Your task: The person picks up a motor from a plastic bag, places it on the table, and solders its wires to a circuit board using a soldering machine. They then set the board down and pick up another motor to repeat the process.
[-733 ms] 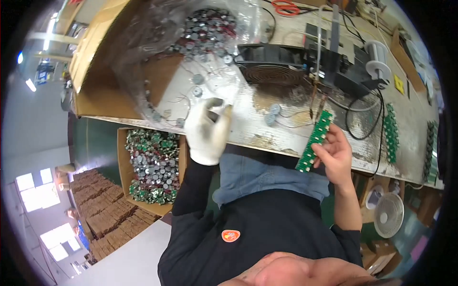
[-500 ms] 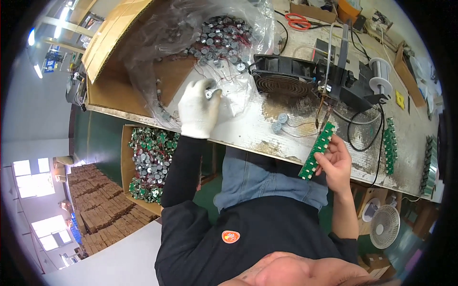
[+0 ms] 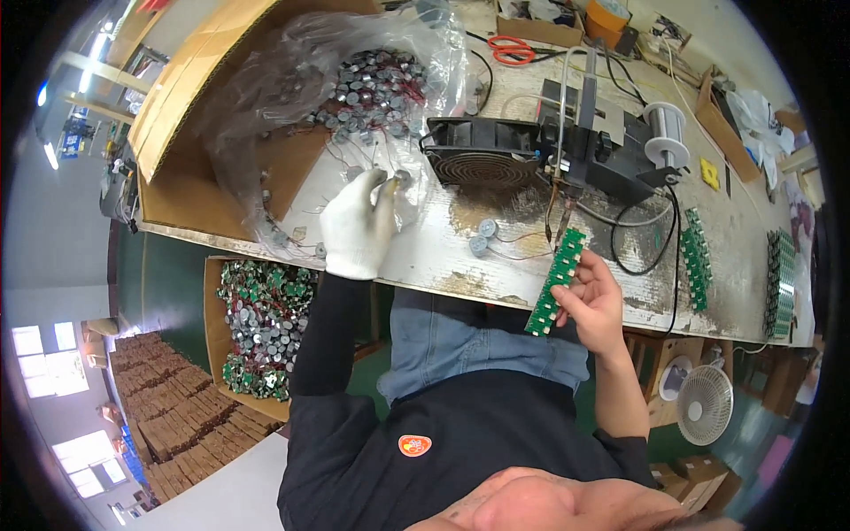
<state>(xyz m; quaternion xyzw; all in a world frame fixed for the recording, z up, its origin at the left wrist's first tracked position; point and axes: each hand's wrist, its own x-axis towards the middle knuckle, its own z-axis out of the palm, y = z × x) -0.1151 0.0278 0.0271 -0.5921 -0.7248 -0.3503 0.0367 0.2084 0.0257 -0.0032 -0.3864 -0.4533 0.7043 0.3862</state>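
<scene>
My left hand [image 3: 359, 228], in a white glove, is closed in a pinch at the near edge of a clear plastic bag. At its fingertips is a small round metal part [image 3: 404, 179], partly covered by the fingers. My bare right hand [image 3: 595, 301] grips a narrow green circuit board strip [image 3: 556, 281] with small pale components along it, tilted over the table's front edge. Just left of the strip, two round metal parts [image 3: 483, 235] with thin red wires lie on the table. A heap of similar wired parts [image 3: 372, 88] fills the bag beyond my left hand.
A black fan [image 3: 485, 152] stands mid-table, beside a soldering machine with a wire spool [image 3: 666, 133]. More green strips [image 3: 696, 261] lie at the right. A cardboard box [image 3: 257, 332] of wired boards sits below the left edge. Orange-red scissors [image 3: 512, 50] lie at the back.
The whole view has shifted a little left. My left hand has turned, its fingertips now pointing more to the right. My right hand still holds the circuit board strip at much the same place.
</scene>
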